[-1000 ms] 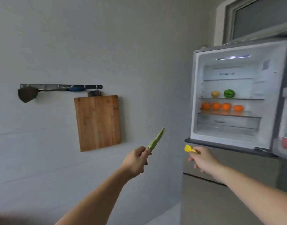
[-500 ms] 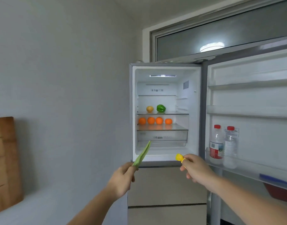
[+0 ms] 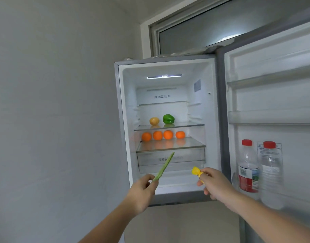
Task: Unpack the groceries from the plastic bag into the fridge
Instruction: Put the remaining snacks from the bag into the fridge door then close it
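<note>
L grip [image 3: 142, 192] pinching green pod [image 3: 163, 166], tip to 1 o'clock. R grip [image 3: 214, 184] clamped on yellow item [image 3: 196, 171]. Fridge [image 3: 126, 155] open; oranges [image 3: 157, 135] at 12.

Showing white inside the fridge [image 3: 210, 120], glowing orange on four oranges [image 3: 163, 135], bright green on the pepper [image 3: 168, 119], pale green on the long pod [image 3: 163, 167], yellow on the small item [image 3: 195, 171], red on the bottle caps [image 3: 246, 142].

The right hand [image 3: 214, 185] hides most of the yellow item [image 3: 195, 171] (kind unclear), and the bottles [image 3: 260, 170] on the door look blurred.
</note>
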